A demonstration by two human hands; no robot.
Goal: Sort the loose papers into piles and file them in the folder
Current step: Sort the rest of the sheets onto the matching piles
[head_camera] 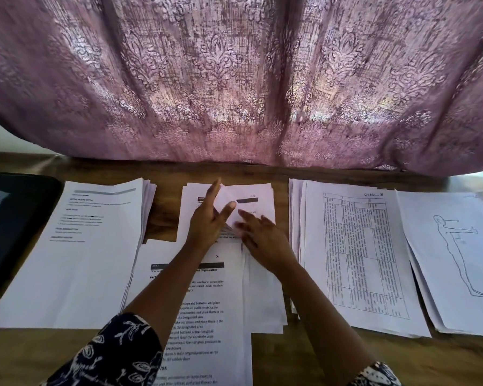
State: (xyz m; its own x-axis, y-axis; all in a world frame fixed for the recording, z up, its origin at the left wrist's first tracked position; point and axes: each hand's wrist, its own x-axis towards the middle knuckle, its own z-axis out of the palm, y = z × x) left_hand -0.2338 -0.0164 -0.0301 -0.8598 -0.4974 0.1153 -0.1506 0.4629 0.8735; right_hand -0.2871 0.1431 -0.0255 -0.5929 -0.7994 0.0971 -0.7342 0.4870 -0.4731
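Papers lay in several piles on the wooden table point(162, 221), and the one that mattered was the far middle pile point(186, 218), straight ahead of me. Its top sheet point(230, 197) was raised and bent on the near left side. The rest of the pile lay flat, with the long side running away from my body.

My left hand point(207, 221) was against this raised part. The fingers were straight and pointed away from me and the thumb was spread to the right, so the hand touched the sheet without clenching it. My right hand point(262, 235) was also released, with the fingers spread flat on the near right part of the same pile. The left hand was therefore the nearer one to the loose sheet.

Both forearms crossed the near middle pile point(201, 302), which overlapped the far one. To the left was another pile point(89, 246). Beyond it, at the edge, lay a dark flat thing that I took for the folder point(11, 224), well apart from the sheet and on my left side. On the right were a pile with a printed grid point(357, 254) and a pile with a drawn figure point(452, 246).
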